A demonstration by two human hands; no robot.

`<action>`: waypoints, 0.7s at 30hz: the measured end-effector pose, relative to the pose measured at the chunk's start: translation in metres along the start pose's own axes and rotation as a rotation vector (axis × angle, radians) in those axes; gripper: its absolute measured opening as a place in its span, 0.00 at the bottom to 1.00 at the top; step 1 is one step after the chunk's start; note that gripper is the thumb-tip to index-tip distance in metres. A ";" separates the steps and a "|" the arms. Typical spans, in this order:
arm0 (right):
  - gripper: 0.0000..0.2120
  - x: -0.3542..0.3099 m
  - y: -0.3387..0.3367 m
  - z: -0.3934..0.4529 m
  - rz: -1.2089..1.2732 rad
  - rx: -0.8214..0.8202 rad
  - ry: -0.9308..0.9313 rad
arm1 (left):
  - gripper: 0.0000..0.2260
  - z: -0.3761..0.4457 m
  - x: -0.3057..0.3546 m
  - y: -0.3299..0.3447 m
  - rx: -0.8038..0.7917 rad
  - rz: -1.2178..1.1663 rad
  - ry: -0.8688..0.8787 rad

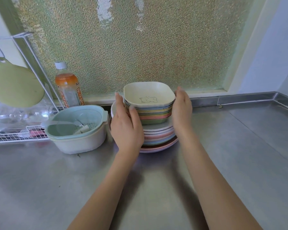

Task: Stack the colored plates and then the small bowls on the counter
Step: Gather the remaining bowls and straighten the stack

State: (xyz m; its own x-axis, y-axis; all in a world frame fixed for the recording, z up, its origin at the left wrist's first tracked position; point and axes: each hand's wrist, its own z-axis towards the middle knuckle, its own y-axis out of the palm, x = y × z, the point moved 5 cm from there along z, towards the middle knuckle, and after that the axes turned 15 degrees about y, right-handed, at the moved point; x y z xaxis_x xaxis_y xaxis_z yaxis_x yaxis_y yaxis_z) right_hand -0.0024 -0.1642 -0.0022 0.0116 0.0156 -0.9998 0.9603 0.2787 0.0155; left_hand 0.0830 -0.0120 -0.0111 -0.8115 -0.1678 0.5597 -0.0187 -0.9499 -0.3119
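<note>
While both hands press against opposite sides of the small bowls (149,110), the whole pile sits toward the back edge of the steel bench (239,146), just in front of the frosted window (123,47). The left hand (125,127) cups the left side of the bowl stack, fingers spread and thumb laid on the rims; the right hand (181,110) lies flat against the right side. The square bowls are nested in pastel layers, the top one cream with a bear drawing. They rest on the stacked colored plates (158,138), round and wider than the bowls. Left of the pile stands a teal colander (76,120) set inside a white basin, with an orange drink bottle (67,85) behind it near the back edge.
</note>
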 end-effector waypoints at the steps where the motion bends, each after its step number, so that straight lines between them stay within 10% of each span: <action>1: 0.23 -0.004 0.003 0.009 0.048 -0.061 0.046 | 0.27 0.001 0.001 0.001 -0.026 -0.013 -0.006; 7: 0.22 -0.002 0.031 0.034 0.181 -0.421 0.248 | 0.38 0.000 0.000 0.007 -0.161 0.054 0.130; 17: 0.29 -0.007 0.025 0.035 0.048 -0.340 0.172 | 0.39 0.011 -0.008 0.008 -0.237 0.002 0.047; 21: 0.12 -0.020 0.010 0.031 -0.077 -0.188 0.006 | 0.37 0.024 -0.023 0.007 -0.294 -0.143 -0.007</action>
State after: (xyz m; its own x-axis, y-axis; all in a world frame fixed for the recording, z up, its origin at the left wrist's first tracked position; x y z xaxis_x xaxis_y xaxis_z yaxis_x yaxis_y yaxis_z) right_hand 0.0157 -0.1917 0.0177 -0.0624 -0.0074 -0.9980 0.8894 0.4533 -0.0589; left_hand 0.1155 -0.0208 -0.0072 -0.7844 -0.0405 0.6189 -0.3013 -0.8473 -0.4374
